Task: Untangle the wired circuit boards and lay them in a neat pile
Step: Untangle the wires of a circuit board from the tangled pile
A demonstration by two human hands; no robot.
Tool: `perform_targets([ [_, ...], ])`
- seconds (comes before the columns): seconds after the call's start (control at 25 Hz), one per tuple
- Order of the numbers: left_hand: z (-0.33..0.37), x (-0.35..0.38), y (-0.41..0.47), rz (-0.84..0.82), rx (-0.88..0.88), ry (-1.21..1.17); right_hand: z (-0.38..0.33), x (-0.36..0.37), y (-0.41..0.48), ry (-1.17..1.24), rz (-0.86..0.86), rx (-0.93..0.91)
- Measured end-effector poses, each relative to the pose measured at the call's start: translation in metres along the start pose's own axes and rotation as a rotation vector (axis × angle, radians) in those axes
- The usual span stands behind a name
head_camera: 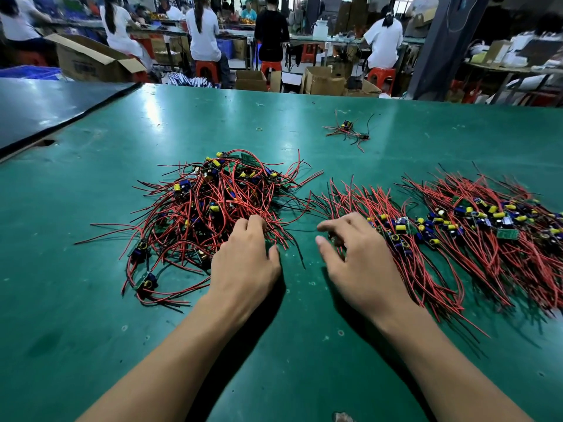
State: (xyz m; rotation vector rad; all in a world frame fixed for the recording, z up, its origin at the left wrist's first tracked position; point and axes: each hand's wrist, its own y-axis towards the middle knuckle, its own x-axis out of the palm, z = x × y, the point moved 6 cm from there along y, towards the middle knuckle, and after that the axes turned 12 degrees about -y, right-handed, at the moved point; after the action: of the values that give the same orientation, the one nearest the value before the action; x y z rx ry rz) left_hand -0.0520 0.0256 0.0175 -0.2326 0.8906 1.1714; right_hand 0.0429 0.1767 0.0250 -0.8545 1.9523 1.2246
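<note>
The left hand (243, 263) is digging into the tangled heap (207, 202) while the right hand (353, 257) is hovering at the neat pile (411, 239).

Both piles are lying on the green table (91, 300), the heap on the left and the neat pile just beside it on the right. The fingers (254, 222) of the left hand are bending down among the red wires at the near edge of the heap; I cannot tell if they are pinching one. The right hand is half curled and blurred, with something small and dark under it, and I cannot tell if it is holding it. I am judging that the person is picking out the next board. The next move is asking for a slow, straight pull, because the wires are crossing each other and one board may be dragging its neighbours along.
</note>
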Motion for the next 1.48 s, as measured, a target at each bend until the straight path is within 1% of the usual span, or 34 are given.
perform_targets([
  [0.08, -0.001, 0.000, 0.001, -0.005, -0.002, 0.005, 0.003, 0.011, -0.002, -0.072, -0.107, 0.023],
  [0.12, -0.001, 0.001, 0.002, -0.013, 0.005, 0.018, 0.007, 0.013, -0.001, -0.092, -0.127, 0.048],
  [0.2, -0.002, 0.002, 0.002, -0.033, 0.031, 0.027, 0.011, 0.012, -0.001, -0.096, -0.122, 0.073],
  [0.32, -0.002, 0.001, 0.003, -0.019, 0.093, -0.036, 0.009, 0.013, -0.001, -0.104, -0.115, 0.062],
  [0.4, 0.005, -0.003, 0.001, 0.052, 0.191, -0.095, 0.008, 0.013, -0.002, -0.096, -0.121, 0.060],
  [0.56, 0.029, -0.014, -0.011, 0.223, 0.465, -0.247, 0.000, 0.011, 0.000, -0.016, -0.142, -0.001],
  [0.6, 0.032, -0.015, -0.014, 0.238, 0.509, -0.265, -0.006, 0.011, 0.000, 0.016, -0.151, -0.023],
  [0.68, 0.035, -0.011, -0.016, 0.208, 0.549, -0.274, -0.016, 0.012, -0.001, 0.070, -0.166, -0.057],
  [0.76, 0.035, -0.006, -0.015, 0.136, 0.507, -0.246, -0.019, 0.016, -0.003, 0.086, -0.191, -0.054],
  [0.88, 0.032, 0.001, -0.013, 0.037, 0.381, -0.148, -0.014, 0.026, -0.005, 0.043, -0.235, -0.038],
  [0.96, 0.029, 0.004, -0.011, -0.033, 0.308, -0.078, -0.011, 0.028, -0.005, 0.019, -0.232, -0.034],
  [1.04, 0.026, 0.000, -0.007, -0.057, 0.228, 0.072, -0.010, 0.028, -0.005, 0.022, -0.218, -0.026],
  [1.16, 0.021, -0.011, -0.004, -0.065, 0.096, 0.373, -0.009, 0.027, -0.005, 0.043, -0.210, -0.008],
  [1.24, 0.012, -0.006, -0.008, -0.175, -0.006, 0.525, -0.008, 0.028, -0.005, 0.053, -0.214, 0.000],
  [1.28, 0.009, -0.002, -0.011, -0.240, -0.051, 0.563, -0.008, 0.028, -0.005, 0.057, -0.215, 0.005],
  [1.36, 0.006, 0.003, -0.015, -0.302, -0.087, 0.571, -0.007, 0.028, -0.004, 0.065, -0.213, 0.013],
  [1.48, 0.015, 0.000, -0.012, -0.248, -0.047, 0.482, -0.006, 0.029, -0.005, 0.076, -0.213, 0.016],
])
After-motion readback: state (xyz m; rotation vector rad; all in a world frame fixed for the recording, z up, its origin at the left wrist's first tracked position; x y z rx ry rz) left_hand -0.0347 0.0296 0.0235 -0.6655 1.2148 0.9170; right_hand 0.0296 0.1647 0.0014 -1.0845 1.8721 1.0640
